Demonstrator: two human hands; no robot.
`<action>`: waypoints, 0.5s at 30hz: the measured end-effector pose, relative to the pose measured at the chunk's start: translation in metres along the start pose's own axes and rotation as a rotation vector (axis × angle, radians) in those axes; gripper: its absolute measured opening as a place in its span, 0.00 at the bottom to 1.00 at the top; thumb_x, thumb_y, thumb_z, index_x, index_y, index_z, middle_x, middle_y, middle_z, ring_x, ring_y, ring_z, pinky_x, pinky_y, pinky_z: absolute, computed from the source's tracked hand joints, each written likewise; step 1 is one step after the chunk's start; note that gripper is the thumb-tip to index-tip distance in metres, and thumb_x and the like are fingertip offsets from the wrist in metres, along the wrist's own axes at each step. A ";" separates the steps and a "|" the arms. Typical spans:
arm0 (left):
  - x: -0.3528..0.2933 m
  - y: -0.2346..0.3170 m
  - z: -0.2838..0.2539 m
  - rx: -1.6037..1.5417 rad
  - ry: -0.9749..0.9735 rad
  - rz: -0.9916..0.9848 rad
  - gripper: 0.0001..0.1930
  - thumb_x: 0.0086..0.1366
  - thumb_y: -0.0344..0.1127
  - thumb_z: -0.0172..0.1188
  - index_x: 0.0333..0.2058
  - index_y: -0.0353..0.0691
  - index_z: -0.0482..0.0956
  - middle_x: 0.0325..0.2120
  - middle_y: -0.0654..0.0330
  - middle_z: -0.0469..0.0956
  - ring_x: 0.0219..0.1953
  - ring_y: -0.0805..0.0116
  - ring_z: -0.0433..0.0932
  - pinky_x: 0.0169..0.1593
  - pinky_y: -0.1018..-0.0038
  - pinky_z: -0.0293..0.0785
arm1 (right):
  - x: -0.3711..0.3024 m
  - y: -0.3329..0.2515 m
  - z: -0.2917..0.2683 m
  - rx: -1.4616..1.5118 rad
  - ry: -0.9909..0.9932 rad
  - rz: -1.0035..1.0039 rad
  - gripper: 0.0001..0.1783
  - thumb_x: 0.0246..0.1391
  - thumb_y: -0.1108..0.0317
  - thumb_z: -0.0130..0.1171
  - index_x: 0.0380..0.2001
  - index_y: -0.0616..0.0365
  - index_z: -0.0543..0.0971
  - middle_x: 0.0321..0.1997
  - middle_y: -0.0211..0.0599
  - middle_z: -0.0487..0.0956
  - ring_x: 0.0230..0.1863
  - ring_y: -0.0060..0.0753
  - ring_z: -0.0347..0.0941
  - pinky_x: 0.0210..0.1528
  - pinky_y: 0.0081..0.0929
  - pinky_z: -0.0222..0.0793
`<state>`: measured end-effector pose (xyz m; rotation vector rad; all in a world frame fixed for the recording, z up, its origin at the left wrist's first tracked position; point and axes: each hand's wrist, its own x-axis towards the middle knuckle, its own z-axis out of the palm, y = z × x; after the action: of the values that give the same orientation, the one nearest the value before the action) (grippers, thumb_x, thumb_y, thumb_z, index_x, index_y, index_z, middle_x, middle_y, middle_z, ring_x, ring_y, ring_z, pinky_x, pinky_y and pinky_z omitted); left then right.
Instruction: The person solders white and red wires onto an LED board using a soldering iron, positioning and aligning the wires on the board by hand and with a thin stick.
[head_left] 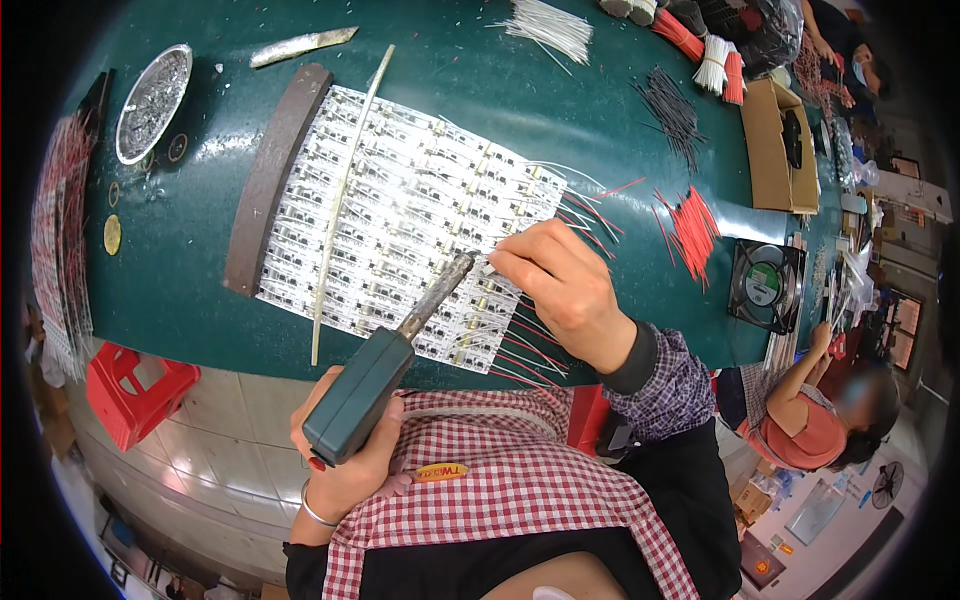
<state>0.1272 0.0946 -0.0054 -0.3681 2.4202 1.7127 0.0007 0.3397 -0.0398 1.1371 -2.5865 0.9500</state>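
My left hand [352, 478] is wrapped round a dark green soldering gun [360, 395], its metal barrel slanting up and right. The tip of the barrel meets a white panel of circuit boards [375, 215] at its right part. Just right of the tip, my right hand [570, 290] pinches with thumb and forefinger close to the panel; what it holds is too small to make out. Red, white and dark wires [530, 345] stick out from the panel's right edge. A brown bar [278, 180] lies along its left edge, and a thin pale strip [345, 200] crosses it lengthwise.
On the green table [200, 260] lie loose bundles of red wires [693, 235], black wires [672, 112] and white wires [548, 30]. A metal dish [153, 105] stands left, a fan [766, 285] and cardboard box [778, 150] right. A red stool [140, 395] is below left; another person [810, 425] sits right.
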 end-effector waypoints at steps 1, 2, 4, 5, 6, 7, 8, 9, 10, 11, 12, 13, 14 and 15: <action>0.000 -0.001 0.000 -0.012 -0.001 0.010 0.09 0.51 0.22 0.66 0.33 0.28 0.81 0.27 0.54 0.78 0.24 0.66 0.78 0.28 0.74 0.72 | 0.000 0.000 0.000 0.003 -0.001 -0.001 0.17 0.37 0.81 0.60 0.36 0.67 0.79 0.35 0.41 0.78 0.35 0.40 0.75 0.35 0.30 0.73; 0.001 -0.002 -0.001 -0.012 -0.002 0.008 0.09 0.51 0.22 0.66 0.33 0.28 0.81 0.27 0.54 0.78 0.24 0.66 0.78 0.28 0.74 0.72 | 0.000 0.000 0.000 0.007 -0.003 -0.001 0.17 0.37 0.81 0.60 0.36 0.67 0.79 0.35 0.41 0.78 0.36 0.40 0.75 0.35 0.30 0.73; 0.005 -0.004 -0.002 0.123 -0.050 0.186 0.08 0.50 0.21 0.66 0.32 0.29 0.81 0.27 0.54 0.78 0.24 0.66 0.78 0.27 0.74 0.71 | 0.001 0.000 0.000 0.004 -0.011 -0.001 0.17 0.36 0.81 0.60 0.36 0.66 0.79 0.35 0.40 0.78 0.36 0.40 0.75 0.35 0.30 0.74; 0.004 -0.004 -0.002 0.123 -0.050 0.186 0.08 0.50 0.21 0.66 0.32 0.29 0.81 0.27 0.54 0.78 0.24 0.66 0.78 0.27 0.74 0.71 | 0.001 0.000 0.000 -0.002 -0.016 -0.003 0.17 0.36 0.80 0.60 0.36 0.66 0.79 0.35 0.40 0.78 0.36 0.40 0.75 0.35 0.30 0.74; 0.003 -0.004 -0.002 0.124 -0.053 0.173 0.08 0.50 0.22 0.66 0.32 0.29 0.80 0.27 0.54 0.77 0.24 0.65 0.77 0.27 0.73 0.71 | 0.001 0.000 0.000 -0.003 -0.017 -0.003 0.17 0.36 0.80 0.60 0.36 0.66 0.79 0.35 0.40 0.78 0.36 0.40 0.75 0.35 0.30 0.74; 0.003 -0.005 -0.002 0.125 -0.055 0.161 0.08 0.50 0.22 0.66 0.31 0.30 0.80 0.26 0.54 0.77 0.23 0.65 0.77 0.27 0.73 0.70 | 0.001 0.001 0.000 -0.002 -0.016 -0.005 0.17 0.36 0.80 0.60 0.36 0.66 0.79 0.35 0.40 0.78 0.36 0.40 0.75 0.36 0.30 0.74; 0.003 -0.005 -0.003 0.125 -0.055 0.161 0.08 0.50 0.22 0.66 0.31 0.30 0.80 0.26 0.54 0.77 0.23 0.65 0.77 0.27 0.73 0.70 | 0.001 0.001 0.000 -0.002 -0.015 -0.007 0.17 0.36 0.80 0.59 0.36 0.66 0.79 0.35 0.40 0.78 0.36 0.40 0.75 0.36 0.30 0.74; 0.003 -0.006 -0.004 0.139 -0.071 0.182 0.08 0.50 0.22 0.66 0.31 0.30 0.80 0.26 0.55 0.77 0.23 0.65 0.77 0.26 0.73 0.70 | 0.001 0.000 0.000 -0.002 -0.015 -0.006 0.17 0.36 0.80 0.59 0.36 0.66 0.79 0.35 0.40 0.78 0.36 0.40 0.75 0.36 0.30 0.74; 0.003 -0.006 -0.005 0.153 -0.087 0.203 0.08 0.50 0.22 0.66 0.31 0.30 0.80 0.26 0.55 0.77 0.23 0.65 0.76 0.26 0.73 0.70 | 0.002 0.000 0.000 -0.012 -0.026 -0.006 0.17 0.37 0.79 0.59 0.36 0.66 0.79 0.35 0.40 0.77 0.36 0.39 0.75 0.36 0.30 0.74; 0.003 -0.005 -0.004 0.153 -0.087 0.203 0.08 0.50 0.22 0.66 0.31 0.30 0.80 0.26 0.55 0.77 0.23 0.65 0.76 0.26 0.73 0.70 | 0.002 0.000 -0.001 -0.022 -0.037 -0.006 0.16 0.37 0.79 0.59 0.36 0.66 0.79 0.35 0.40 0.77 0.36 0.39 0.75 0.36 0.30 0.74; 0.002 -0.003 -0.002 0.130 -0.066 0.158 0.08 0.49 0.22 0.66 0.31 0.30 0.80 0.26 0.55 0.77 0.23 0.65 0.76 0.26 0.73 0.70 | 0.002 -0.001 -0.001 -0.022 -0.037 -0.007 0.16 0.37 0.79 0.59 0.36 0.66 0.79 0.35 0.40 0.77 0.36 0.39 0.75 0.36 0.30 0.74; 0.002 -0.002 -0.001 0.107 -0.045 0.112 0.08 0.49 0.22 0.66 0.31 0.30 0.81 0.26 0.54 0.77 0.23 0.65 0.76 0.27 0.73 0.70 | 0.003 -0.002 -0.001 -0.025 -0.037 -0.003 0.16 0.37 0.79 0.59 0.36 0.66 0.79 0.35 0.39 0.77 0.37 0.39 0.75 0.36 0.30 0.74; 0.002 -0.003 -0.003 0.107 -0.046 0.113 0.08 0.49 0.22 0.66 0.31 0.30 0.81 0.26 0.54 0.77 0.23 0.65 0.76 0.27 0.73 0.70 | 0.002 -0.002 -0.001 -0.028 -0.036 0.002 0.16 0.38 0.79 0.59 0.36 0.66 0.79 0.35 0.39 0.77 0.37 0.39 0.75 0.36 0.30 0.74; 0.001 -0.007 -0.007 0.146 -0.063 0.163 0.09 0.50 0.22 0.67 0.32 0.29 0.81 0.26 0.54 0.77 0.23 0.65 0.77 0.27 0.74 0.71 | 0.002 -0.002 -0.001 -0.028 -0.035 0.002 0.16 0.38 0.79 0.59 0.36 0.66 0.79 0.35 0.39 0.77 0.37 0.39 0.75 0.36 0.30 0.74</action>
<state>0.1285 0.0861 -0.0096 -0.0990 2.5714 1.5676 0.0004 0.3379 -0.0373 1.1539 -2.6208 0.8992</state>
